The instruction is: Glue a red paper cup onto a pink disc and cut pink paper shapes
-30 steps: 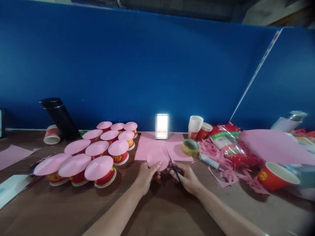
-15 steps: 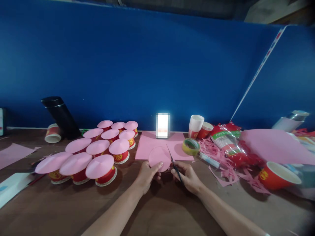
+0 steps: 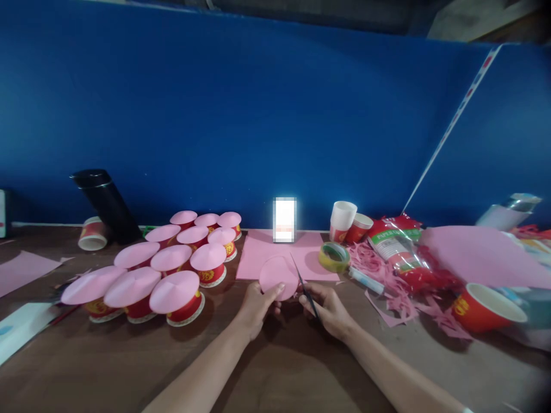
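Between thumb and fingers, my left hand grips a round pink paper disc by its lower edge. My right hand is closed on a pair of dark scissors, whose blades point up and away beside the disc's right edge. Whether the blades touch the paper I cannot tell. Behind the disc lies a stack of pink paper sheets on the table. To the left stand several red paper cups, upside down, each topped by a shallow pink paper cone.
At right are a tape roll, stacked cups, pink paper scraps, a red plastic bag, a glue stick and an orange-red cup. A black flask leans at the back left. A blue partition closes the back.
Hardly anything differs. Both hands, the disc and the scissors keep almost the same position.
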### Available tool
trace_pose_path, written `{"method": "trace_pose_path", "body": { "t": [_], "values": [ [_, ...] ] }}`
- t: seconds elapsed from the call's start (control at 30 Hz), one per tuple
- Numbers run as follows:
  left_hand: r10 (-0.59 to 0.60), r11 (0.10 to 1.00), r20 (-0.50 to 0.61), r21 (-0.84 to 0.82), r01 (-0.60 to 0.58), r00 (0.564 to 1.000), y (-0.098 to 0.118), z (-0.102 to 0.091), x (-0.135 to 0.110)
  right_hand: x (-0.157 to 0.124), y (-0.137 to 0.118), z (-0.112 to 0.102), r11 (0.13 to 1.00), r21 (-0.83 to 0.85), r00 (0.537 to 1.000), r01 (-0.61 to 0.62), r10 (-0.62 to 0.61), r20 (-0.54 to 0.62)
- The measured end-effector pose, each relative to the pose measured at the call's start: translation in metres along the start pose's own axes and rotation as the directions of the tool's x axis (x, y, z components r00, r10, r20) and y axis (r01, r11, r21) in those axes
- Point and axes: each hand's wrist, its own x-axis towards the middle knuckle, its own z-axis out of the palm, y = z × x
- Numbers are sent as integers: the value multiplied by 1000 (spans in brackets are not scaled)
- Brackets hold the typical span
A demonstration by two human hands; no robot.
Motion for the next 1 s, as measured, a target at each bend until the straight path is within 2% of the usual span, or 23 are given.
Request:
{"method": "trace_pose_path", "body": {
  "t": [0.17, 0.63, 0.83, 1.0],
  "values": [
    [-23, 1000, -22, -12, 22, 1000, 1, 2, 0, 0, -2, 1, 1000, -23, 1000, -1, 1, 1],
    [13, 1000, -23, -16, -14, 1000, -2, 0, 2, -1, -1, 0, 998, -58, 1000, -22, 21, -19],
    [-5, 1000, -39, -6, 5, 999, 1, 1, 0, 0, -2, 0, 998, -69, 1000, -1, 0, -7],
    [-11, 1000, -63, -16, 10, 998, 4, 2, -2, 0, -3, 0, 997, -74, 999, -29, 28, -22]
  ]
}}
